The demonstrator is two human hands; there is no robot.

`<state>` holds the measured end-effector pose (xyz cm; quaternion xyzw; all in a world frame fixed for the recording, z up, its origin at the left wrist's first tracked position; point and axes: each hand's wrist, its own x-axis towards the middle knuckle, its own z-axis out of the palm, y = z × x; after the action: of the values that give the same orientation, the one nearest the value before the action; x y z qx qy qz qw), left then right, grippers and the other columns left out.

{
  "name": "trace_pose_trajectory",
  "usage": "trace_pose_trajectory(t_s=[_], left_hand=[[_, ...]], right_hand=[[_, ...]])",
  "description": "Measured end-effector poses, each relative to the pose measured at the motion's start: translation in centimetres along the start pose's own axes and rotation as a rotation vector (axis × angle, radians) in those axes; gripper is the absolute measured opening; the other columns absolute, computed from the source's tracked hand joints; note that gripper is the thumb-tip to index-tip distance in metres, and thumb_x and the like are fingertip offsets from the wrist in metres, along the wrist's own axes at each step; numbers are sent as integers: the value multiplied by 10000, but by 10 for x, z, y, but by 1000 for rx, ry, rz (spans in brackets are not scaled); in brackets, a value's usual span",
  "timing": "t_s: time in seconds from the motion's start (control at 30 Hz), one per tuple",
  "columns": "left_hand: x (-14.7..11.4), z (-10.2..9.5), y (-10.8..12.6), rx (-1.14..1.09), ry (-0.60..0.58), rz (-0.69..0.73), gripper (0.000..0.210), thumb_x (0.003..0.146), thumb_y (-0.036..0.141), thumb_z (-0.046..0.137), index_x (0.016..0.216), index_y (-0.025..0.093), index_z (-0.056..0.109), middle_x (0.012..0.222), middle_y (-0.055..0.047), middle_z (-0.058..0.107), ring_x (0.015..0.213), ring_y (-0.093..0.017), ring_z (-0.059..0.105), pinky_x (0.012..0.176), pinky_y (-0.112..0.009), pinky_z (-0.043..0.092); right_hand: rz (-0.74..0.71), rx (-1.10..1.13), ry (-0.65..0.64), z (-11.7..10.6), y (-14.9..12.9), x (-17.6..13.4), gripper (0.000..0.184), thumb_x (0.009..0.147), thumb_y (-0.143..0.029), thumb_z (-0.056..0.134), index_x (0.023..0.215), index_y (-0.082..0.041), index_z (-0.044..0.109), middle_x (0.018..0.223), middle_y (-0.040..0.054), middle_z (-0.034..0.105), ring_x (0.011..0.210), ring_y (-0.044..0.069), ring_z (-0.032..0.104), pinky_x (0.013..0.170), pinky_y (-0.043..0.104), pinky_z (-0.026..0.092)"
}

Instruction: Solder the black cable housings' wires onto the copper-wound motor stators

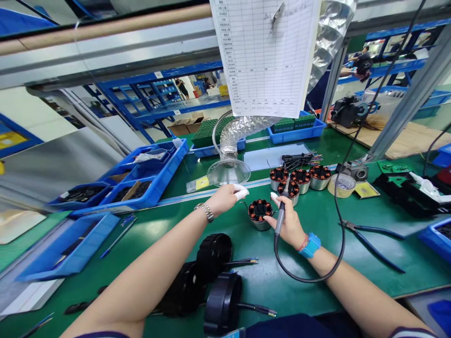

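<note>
A motor stator (pixel 260 212) with copper windings and a black core sits on the green bench between my hands. My right hand (pixel 289 220) is closed around a soldering iron (pixel 281 218), its tip pointing up and away from me. The thumb of that hand reaches to the stator's rim. My left hand (pixel 227 199), with white finger covers, is pinched just left of the stator, near a thin wire end; what it holds, if anything, is too small to make out. Behind stand several more stators (pixel 320 178). Black round housings (pixel 222 303) with cable ends lie nearer me.
A clear fume hood (pixel 229 172) on a silver duct hangs behind my left hand. Long-handled pliers (pixel 375 237) and a tape roll (pixel 341 185) lie to the right. Blue part trays (pixel 165 180) stand left. The iron's black cord loops across the right side.
</note>
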<state>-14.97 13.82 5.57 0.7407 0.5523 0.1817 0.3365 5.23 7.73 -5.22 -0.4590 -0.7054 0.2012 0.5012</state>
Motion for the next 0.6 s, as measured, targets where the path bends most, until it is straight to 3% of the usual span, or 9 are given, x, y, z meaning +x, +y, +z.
trace_pose_trajectory(t_s=[0.1, 0.17, 0.27, 0.37, 0.43, 0.5, 0.6], left_hand=[[14, 14, 16, -9, -112, 50, 328, 705, 447, 552, 744, 137, 650, 703, -22, 607, 669, -163, 503, 630, -259, 358], [21, 24, 25, 2, -125, 48, 325, 679, 450, 584, 681, 130, 635, 593, 6, 545, 576, -129, 440, 567, -246, 318], [29, 32, 32, -16, -89, 17, 288, 645, 410, 622, 597, 126, 605, 504, 31, 458, 509, -98, 350, 515, -238, 262], [36, 31, 30, -60, -78, -19, 239, 640, 349, 620, 560, 127, 584, 497, 26, 460, 503, -93, 342, 501, -233, 259], [41, 29, 25, -100, -115, -43, 221, 637, 327, 612, 562, 121, 588, 517, 6, 504, 503, -95, 378, 496, -231, 287], [46, 27, 19, -162, -183, -59, 219, 639, 323, 602, 588, 110, 604, 551, -26, 554, 510, -103, 431, 502, -234, 335], [51, 29, 14, -247, -283, -31, 243, 657, 332, 588, 663, 92, 629, 616, -68, 602, 541, -113, 499, 550, -248, 407]], right_hand=[[-3, -51, -24, 3, -5, 4, 526, 752, -358, 610, 1170, -225, 319, 625, -49, 495, 452, 121, 493, 512, 269, 487], [-5, -60, -29, 4, -6, 5, 514, 751, -354, 607, 1162, -222, 328, 566, -75, 416, 428, 112, 453, 485, 253, 464], [-12, -57, -46, 4, -4, 6, 504, 755, -348, 603, 1161, -218, 334, 573, -71, 424, 443, 112, 465, 500, 252, 470], [-61, -56, -42, 2, -1, 5, 491, 763, -333, 596, 1167, -216, 343, 709, -15, 535, 535, 131, 542, 592, 284, 514], [-117, -47, -22, 1, 1, 4, 485, 771, -313, 592, 1177, -219, 345, 934, 59, 581, 745, 173, 614, 731, 325, 527], [-153, -37, -5, 1, 4, 4, 496, 775, -289, 592, 1199, -221, 343, 1113, 103, 546, 958, 214, 596, 844, 364, 504], [-151, -9, -9, 2, 8, 2, 515, 777, -265, 592, 1226, -225, 342, 1182, 116, 522, 1036, 230, 575, 875, 389, 500]])
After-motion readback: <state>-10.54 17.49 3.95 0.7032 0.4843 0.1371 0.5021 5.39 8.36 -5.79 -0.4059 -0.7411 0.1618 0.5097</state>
